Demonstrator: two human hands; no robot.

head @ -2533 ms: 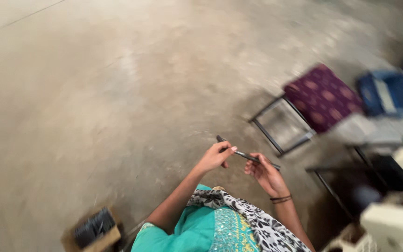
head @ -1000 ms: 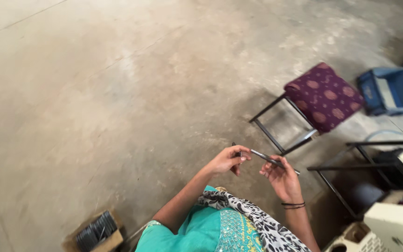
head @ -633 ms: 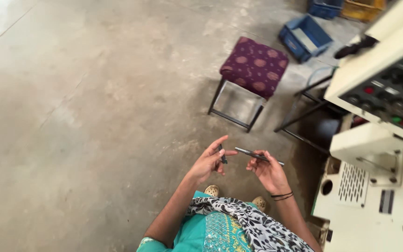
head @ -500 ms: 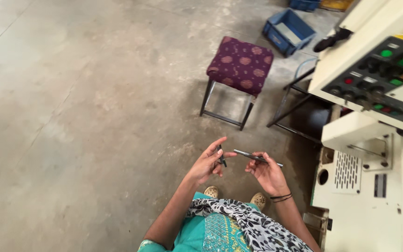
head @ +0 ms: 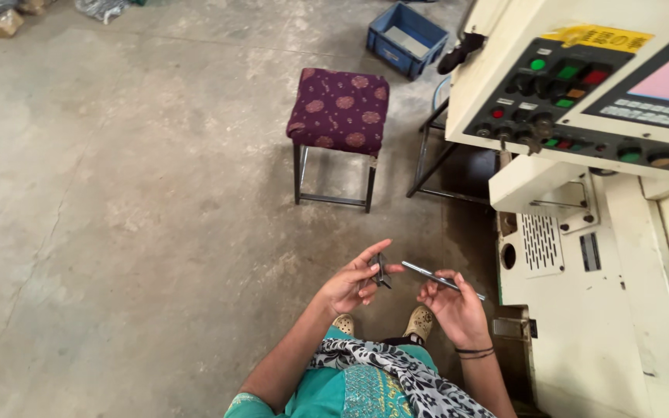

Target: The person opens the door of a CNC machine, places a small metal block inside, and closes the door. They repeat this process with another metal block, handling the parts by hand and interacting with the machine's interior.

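Bare concrete floor (head: 133, 201) (stained) under a purple stool (head: 339, 110).

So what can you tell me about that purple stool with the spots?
The stool has a square padded seat covered in dark purple cloth with a pattern of round orange-pink blobs. Under it is a thin dark metal frame with straight legs joined by a bar near the ground. It stands upright on the grey concrete floor, left of the cream machine and near a blue crate. Nobody is sitting on it and nothing lies on it.
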